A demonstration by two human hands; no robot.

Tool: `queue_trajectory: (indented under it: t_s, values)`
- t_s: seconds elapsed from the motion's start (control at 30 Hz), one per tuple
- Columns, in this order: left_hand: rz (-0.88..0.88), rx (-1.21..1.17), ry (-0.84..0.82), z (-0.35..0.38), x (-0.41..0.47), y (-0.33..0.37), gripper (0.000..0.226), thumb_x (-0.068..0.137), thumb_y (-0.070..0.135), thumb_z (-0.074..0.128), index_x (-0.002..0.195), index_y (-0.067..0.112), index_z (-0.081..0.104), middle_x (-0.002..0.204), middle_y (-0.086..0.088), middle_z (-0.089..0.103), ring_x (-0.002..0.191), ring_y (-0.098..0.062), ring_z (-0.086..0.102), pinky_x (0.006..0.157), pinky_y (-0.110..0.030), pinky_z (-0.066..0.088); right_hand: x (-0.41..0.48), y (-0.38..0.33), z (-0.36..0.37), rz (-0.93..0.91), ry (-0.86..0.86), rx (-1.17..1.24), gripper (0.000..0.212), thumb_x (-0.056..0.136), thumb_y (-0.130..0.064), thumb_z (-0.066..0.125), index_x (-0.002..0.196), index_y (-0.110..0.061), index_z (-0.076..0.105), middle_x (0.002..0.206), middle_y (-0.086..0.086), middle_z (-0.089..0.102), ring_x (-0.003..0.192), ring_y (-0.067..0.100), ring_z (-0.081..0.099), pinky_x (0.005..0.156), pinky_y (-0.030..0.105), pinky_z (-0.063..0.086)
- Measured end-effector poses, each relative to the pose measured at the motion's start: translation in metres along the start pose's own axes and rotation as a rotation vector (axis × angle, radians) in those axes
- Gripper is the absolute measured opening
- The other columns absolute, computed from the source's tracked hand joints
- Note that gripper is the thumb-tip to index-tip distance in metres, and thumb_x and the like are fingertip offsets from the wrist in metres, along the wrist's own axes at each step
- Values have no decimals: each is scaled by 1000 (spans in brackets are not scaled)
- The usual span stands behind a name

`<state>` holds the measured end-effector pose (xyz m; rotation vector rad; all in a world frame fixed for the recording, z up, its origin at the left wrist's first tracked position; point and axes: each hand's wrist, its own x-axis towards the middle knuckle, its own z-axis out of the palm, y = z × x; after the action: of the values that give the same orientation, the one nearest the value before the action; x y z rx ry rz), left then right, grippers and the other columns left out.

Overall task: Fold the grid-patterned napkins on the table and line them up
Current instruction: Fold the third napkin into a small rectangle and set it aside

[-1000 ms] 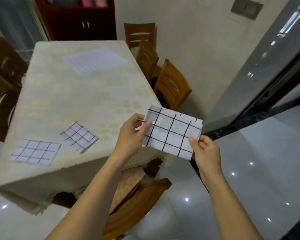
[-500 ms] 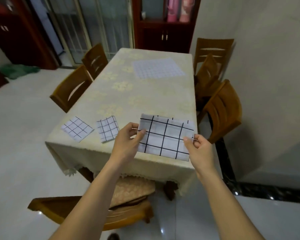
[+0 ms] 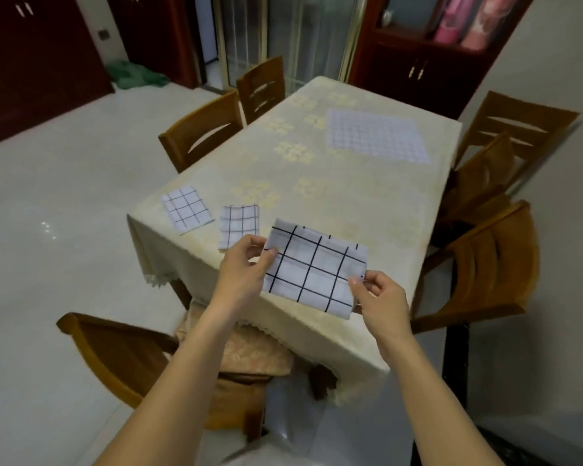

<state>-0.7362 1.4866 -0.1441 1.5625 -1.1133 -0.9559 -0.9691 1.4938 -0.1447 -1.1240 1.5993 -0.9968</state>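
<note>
A white napkin with a black grid, folded into a rectangle, is held in the air over the near edge of the table. My left hand pinches its left edge and my right hand pinches its lower right corner. Two small folded grid napkins lie side by side on the table's near left corner: one at the far left, one beside it, just beyond my left hand. A larger unfolded napkin with a fine grid lies flat at the far end.
Wooden chairs stand around the table: two on the left, two on the right, and one with a cushion tucked in at the near end. Dark red cabinets line the back wall. The floor is glossy white tile.
The view has swung left, bringing the table under my hands. The held napkin keeps its shape and both hands keep the same grip. It now hangs over the table's near edge.
</note>
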Motion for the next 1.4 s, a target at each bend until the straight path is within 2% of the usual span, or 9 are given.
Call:
queue_trajectory:
  t_s: [0.1, 0.27, 0.57, 0.67, 0.77, 0.9, 1.03, 1.17, 1.4]
  values:
    - [-44, -8, -80, 23, 20, -3, 18, 98, 36, 66, 105, 19, 64, 101, 4, 69, 96, -13, 67, 78, -29, 49, 21, 1, -20, 25, 40, -68, 7, 96, -24, 67, 98, -17, 65, 99, 8, 71, 91, 26, 67, 76, 42, 60]
    - [7, -1, -159, 37, 48, -1, 15, 98, 36, 66, 105, 23, 64, 100, 7, 68, 93, -18, 66, 80, -36, 53, 63, -2, -30, 60, 55, -87, 9, 96, -27, 68, 102, -26, 60, 107, 0, 69, 101, 24, 66, 90, 52, 57]
    - [-171, -13, 55, 5, 60, -39, 4, 100, 26, 65, 99, 28, 68, 100, 9, 71, 91, 4, 64, 75, -9, 47, 129, -3, 46, 28, -165, -160, 6, 95, -25, 66, 98, -21, 68, 103, -1, 72, 97, 19, 68, 83, 46, 57]
    - [-240, -26, 127, 12, 66, -51, 10, 99, 27, 67, 106, 20, 70, 103, 8, 72, 96, -3, 66, 80, -26, 54, 161, 1, 57, 8, -219, -184, 8, 95, -24, 67, 100, -19, 68, 101, -6, 70, 95, 8, 65, 83, 39, 55]
    - [-307, -9, 192, 30, 82, -60, 9, 99, 24, 66, 106, 19, 68, 101, 10, 70, 93, -4, 64, 73, -26, 51, 197, 10, 65, 0, -297, -202, 3, 95, -21, 66, 97, -22, 66, 98, -8, 69, 91, 2, 63, 84, 33, 52]
    - [-425, -9, 287, 66, 102, -77, 6, 98, 23, 67, 104, 22, 66, 101, 8, 70, 94, -11, 67, 78, -36, 60, 255, 23, 77, 3, -415, -276, 10, 95, -21, 65, 92, -30, 61, 98, -6, 68, 92, 12, 64, 83, 33, 52]
    - [-565, 28, 332, 101, 133, -104, 7, 97, 22, 69, 102, 23, 64, 101, 2, 71, 91, -21, 71, 77, -47, 63, 325, 41, 95, 10, -515, -383, 16, 94, -24, 66, 108, -18, 65, 103, 1, 69, 97, 19, 66, 89, 40, 56]
    - [-648, 77, 414, 125, 149, -132, 5, 95, 24, 69, 98, 23, 65, 94, 1, 72, 90, -23, 71, 84, -50, 61, 368, 61, 112, -12, -618, -493, 18, 93, -22, 66, 108, -11, 67, 95, 1, 69, 88, 16, 64, 76, 28, 49]
    - [-678, 237, 569, 144, 156, -143, 9, 100, 26, 63, 100, 17, 64, 88, 1, 66, 75, -9, 56, 63, -19, 44, 377, 82, 115, -37, -680, -608, 6, 94, -21, 63, 99, -17, 63, 85, -4, 65, 76, 12, 58, 60, 17, 38]
